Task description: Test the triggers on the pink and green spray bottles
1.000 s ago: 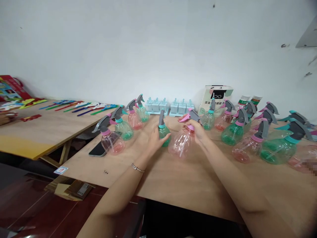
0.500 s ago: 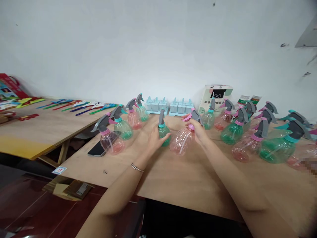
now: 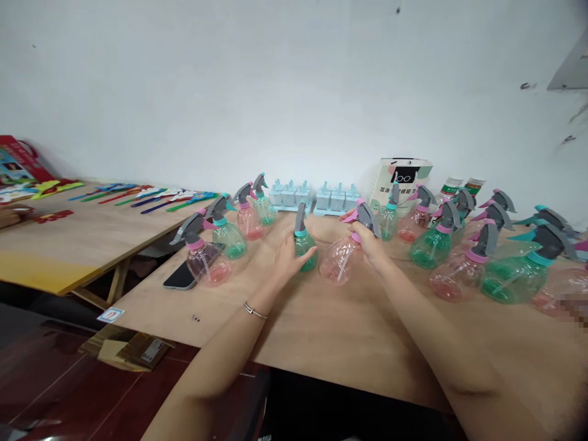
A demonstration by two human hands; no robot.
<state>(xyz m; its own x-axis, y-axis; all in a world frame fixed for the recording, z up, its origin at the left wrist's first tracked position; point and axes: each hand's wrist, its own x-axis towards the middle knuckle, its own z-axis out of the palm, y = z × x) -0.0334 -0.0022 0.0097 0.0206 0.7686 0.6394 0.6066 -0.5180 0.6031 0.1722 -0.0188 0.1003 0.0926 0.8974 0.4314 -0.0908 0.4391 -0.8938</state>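
My left hand [image 3: 293, 262] is wrapped round a green spray bottle [image 3: 305, 248] with a teal collar and grey trigger head, its thumb across the front. The bottle stands upright on the wooden table. My right hand [image 3: 369, 245] grips the neck of a pink spray bottle [image 3: 337, 263], just below its grey head and pink trigger. That bottle leans slightly, its base at or close to the tabletop; contact is unclear. The far fingers of both hands are partly hidden. Nearest to the right hand is another green spray bottle [image 3: 387, 222].
Several pink and green spray bottles stand on both sides, such as a pink one [image 3: 209, 266] by a phone [image 3: 180, 277]. Light-blue popsicle molds [image 3: 337, 201] and a white box [image 3: 399, 184] line the wall. A second table [image 3: 105, 236] at left holds colourful flat items.
The pink spray bottle in my right hand has tipped a little more upright, shifting slightly right. My left hand and the green bottle are almost unmoved.
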